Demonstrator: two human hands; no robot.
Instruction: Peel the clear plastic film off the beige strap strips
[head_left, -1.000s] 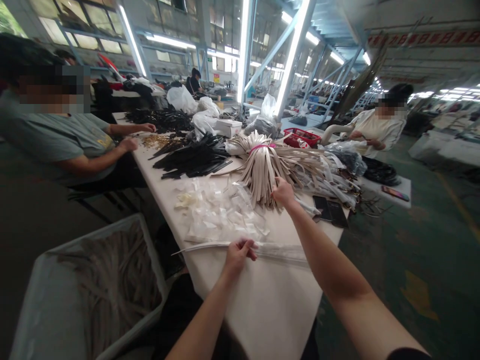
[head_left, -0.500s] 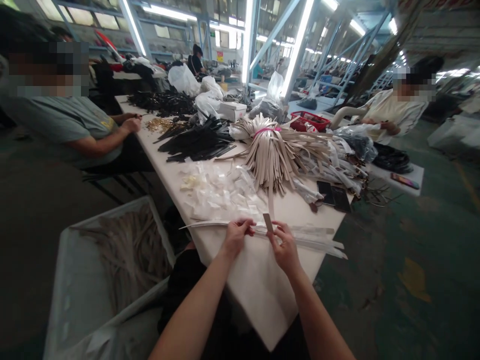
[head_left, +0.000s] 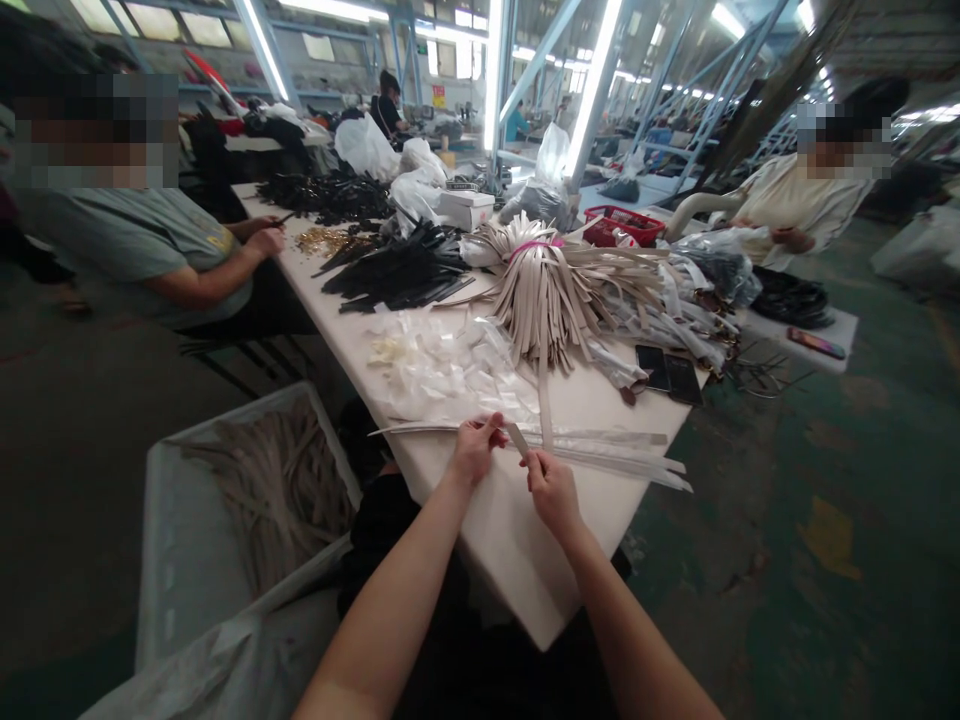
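My right hand [head_left: 553,488] is closed on a short flat beige strip [head_left: 517,438], which sticks up and leans left out of the fingers. Just left of the strip's tip, my left hand [head_left: 475,450] is closed in a pinch; what it grips, if anything, is too small to make out. Under and beyond both hands lie long straps in clear plastic sleeves [head_left: 630,455], stretched across the table. One beige strap runs down towards them from a large bundle of beige straps [head_left: 544,300] tied with a pink band.
Loose clear plastic pieces [head_left: 450,365] cover the table [head_left: 517,570] beyond my left hand. Black straps [head_left: 405,265] and a red basket [head_left: 622,225] stand farther back. A white bin [head_left: 176,560] of beige straps is at my left. One co-worker sits at left, another at right.
My right hand has turned, and the strip in it now leans left towards my left hand. My left hand keeps its pinch. The view has shifted slightly.
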